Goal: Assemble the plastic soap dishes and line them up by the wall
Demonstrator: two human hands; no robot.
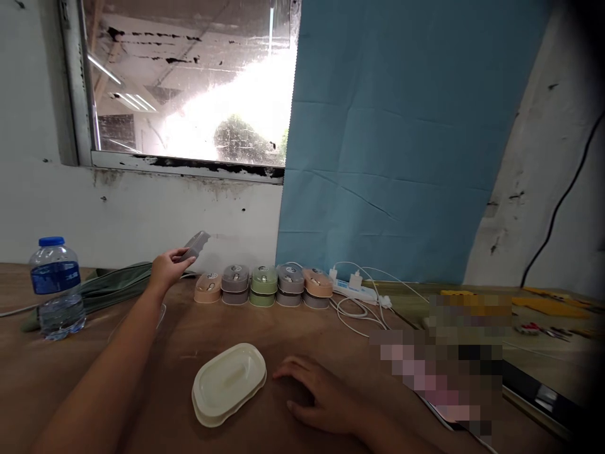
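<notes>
Case stacks [263,287] line the table's [177,343] back edge: four doubled, leftmost peach case [208,290] single! Left hand [167,270] grips a gray plastic shell [195,244] above, left of it; right hand [317,394], fingers loose, empty, beside the cream oval case [229,381].

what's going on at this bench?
Someone's left hand holds a thin gray piece up near the left end of a row of small oval cases by the wall. The right hand is open beside a cream oval tray, not gripping it. The row's leftmost case looks single; the other four look stacked two high.
</notes>
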